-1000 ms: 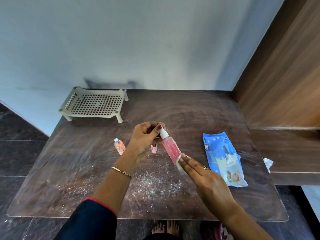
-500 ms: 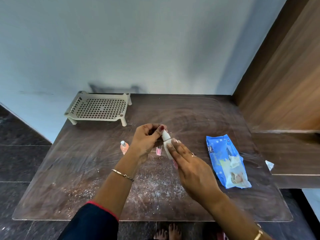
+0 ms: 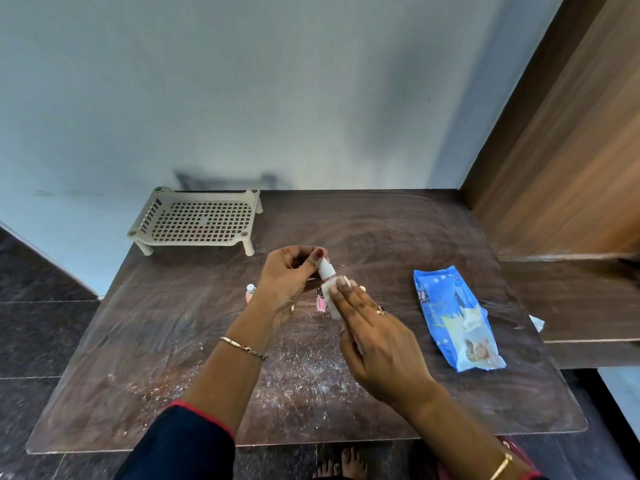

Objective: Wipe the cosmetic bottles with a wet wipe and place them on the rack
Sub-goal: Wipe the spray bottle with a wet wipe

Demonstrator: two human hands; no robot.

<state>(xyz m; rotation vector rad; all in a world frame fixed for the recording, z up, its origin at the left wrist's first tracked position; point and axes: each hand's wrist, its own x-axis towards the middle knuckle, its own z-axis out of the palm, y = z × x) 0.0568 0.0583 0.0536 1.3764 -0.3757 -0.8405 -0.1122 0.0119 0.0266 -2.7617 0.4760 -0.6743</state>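
A person's left hand point(image 3: 286, 284), raised at centre frame with fingers curled and the thumb's red-painted nail uppermost, pinches the cap end of a bottle point(image 3: 327, 269); a thin bracelet point(image 3: 242, 348) circles the wrist, and a dark, red-edged sleeve point(image 3: 183, 441) covers the arm from mid-forearm down. The right hand point(image 3: 377, 344) reaches in from lower right, its back to the camera, with ringed fingers point(image 3: 349, 301) laid nearly straight over a wipe point(image 3: 329, 303) wrapped on the bottle and the thumb tucked beneath. A gold bangle point(image 3: 501, 467) sits on that wrist at the frame's edge.
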